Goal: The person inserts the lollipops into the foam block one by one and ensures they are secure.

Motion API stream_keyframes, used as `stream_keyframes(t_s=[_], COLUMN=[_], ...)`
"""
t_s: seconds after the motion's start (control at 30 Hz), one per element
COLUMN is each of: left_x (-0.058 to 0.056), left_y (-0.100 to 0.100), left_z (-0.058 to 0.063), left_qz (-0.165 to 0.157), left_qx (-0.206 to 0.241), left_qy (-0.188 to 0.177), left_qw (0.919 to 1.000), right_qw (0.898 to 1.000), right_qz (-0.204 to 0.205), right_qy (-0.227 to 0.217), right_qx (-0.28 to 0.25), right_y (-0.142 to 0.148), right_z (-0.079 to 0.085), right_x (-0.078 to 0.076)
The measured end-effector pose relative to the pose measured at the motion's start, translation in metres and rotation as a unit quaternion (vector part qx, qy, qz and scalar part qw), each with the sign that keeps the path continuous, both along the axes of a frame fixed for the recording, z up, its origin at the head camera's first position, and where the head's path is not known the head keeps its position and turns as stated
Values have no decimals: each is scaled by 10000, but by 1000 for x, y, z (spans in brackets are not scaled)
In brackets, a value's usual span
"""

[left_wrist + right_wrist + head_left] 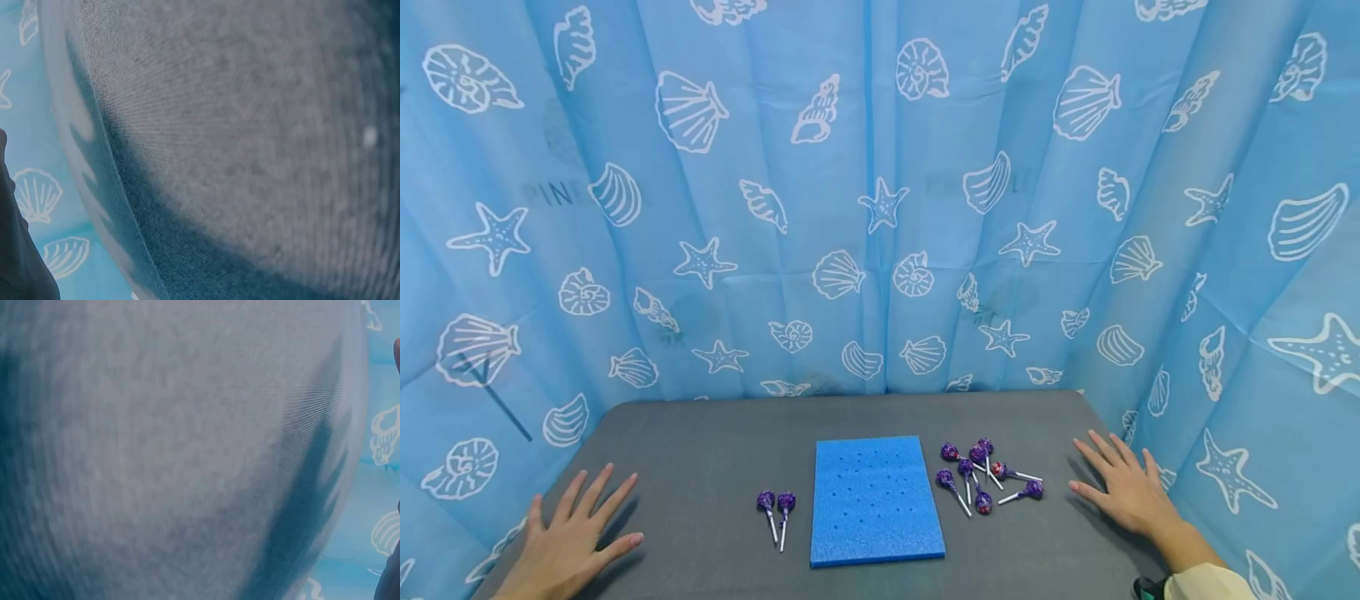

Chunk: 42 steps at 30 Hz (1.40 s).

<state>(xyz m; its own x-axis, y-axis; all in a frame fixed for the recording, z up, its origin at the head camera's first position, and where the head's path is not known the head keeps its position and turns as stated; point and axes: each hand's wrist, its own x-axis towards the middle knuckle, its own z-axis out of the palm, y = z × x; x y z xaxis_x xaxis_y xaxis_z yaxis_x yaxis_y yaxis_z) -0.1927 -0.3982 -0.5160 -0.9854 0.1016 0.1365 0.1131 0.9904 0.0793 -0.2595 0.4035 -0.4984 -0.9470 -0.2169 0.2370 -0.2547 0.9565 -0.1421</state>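
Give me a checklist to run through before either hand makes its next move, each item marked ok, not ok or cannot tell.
1. Left hand free: ok, holding nothing.
2. Right hand free: ok, also holding nothing.
3. Blue board lying flat on the gray table: ok, its holes facing up, no stick standing in them.
4. Two lollipops left of the board lying separately: ok, side by side, sticks not crossing.
5. Lollipops right of the board all lying separately: not ok, some overlap.
6. Hole depth: cannot tell from these views.
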Motion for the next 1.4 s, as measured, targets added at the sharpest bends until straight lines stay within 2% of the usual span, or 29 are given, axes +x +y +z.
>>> stream_keyframes(t_s=[0.17,0.33,0.53,0.77,0.97,1.2,1.4], left_x=[0,0,2,6,7,8,10], left_y=[6,12,21,38,53,77,98], left_z=[2,5,8,12,14,16,22], left_qz=[26,32,-132,-279,-563,-785,-894], left_qx=[96,474,911,1488,2232,2899,3455], left_qy=[53,145,214,291,536,760,913], left_qw=[9999,9988,9955,9880,9717,9508,9297], right_qw=[9992,9965,9926,9804,9639,9570,9516], right_qz=[-16,38,116,387,611,559,607], right_qy=[66,312,557,811,971,809,1032], right_qx=[-402,-773,-1077,-1755,-2402,-2728,-2830], right_y=[-6,-15,-26,-44,-62,-85,-103], right_z=[4,5,6,8,10,11,9], right_x=[5,12,19,31,40,50,56])
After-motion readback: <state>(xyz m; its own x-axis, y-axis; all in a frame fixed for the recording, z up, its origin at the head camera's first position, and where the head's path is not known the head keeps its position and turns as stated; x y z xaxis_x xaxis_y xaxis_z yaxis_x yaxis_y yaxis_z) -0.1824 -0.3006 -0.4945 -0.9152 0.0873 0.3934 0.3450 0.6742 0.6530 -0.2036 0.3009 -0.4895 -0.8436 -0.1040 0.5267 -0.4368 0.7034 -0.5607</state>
